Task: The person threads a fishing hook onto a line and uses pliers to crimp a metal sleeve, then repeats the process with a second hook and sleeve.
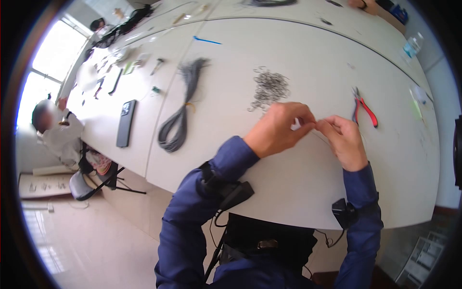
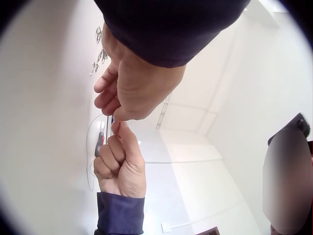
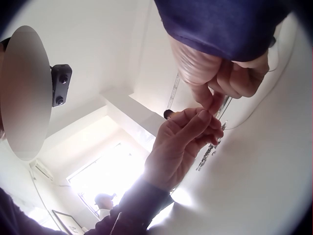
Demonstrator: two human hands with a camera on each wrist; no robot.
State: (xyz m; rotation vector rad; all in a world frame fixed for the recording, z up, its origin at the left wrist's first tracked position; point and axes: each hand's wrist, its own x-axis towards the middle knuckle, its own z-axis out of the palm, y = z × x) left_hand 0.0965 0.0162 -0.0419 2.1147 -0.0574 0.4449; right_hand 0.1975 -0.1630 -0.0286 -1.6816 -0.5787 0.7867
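My left hand [image 1: 279, 127] and right hand [image 1: 344, 142] meet fingertip to fingertip above the white table. Between thumb and fingers each pinches a thin wire, seen in the left wrist view as a long loop [image 2: 87, 152] hanging beside the right hand [image 2: 120, 166]. The right wrist view shows the wire [image 3: 250, 116] curving away from the left hand's [image 3: 178, 144] fingertips; the right hand's [image 3: 220, 73] other fingers are curled. What lies right between the fingertips is too small to tell. A pile of small bent wire pieces [image 1: 270, 87] lies just beyond the left hand.
Red-handled pliers [image 1: 365, 108] lie beyond the right hand. Left of the pile are a tied grey wire bundle [image 1: 175, 127] and a phone [image 1: 125, 124]. A blue strip [image 1: 207, 40] lies farther back, a bottle [image 1: 412, 46] at far right. Another person [image 1: 60, 130] sits at left.
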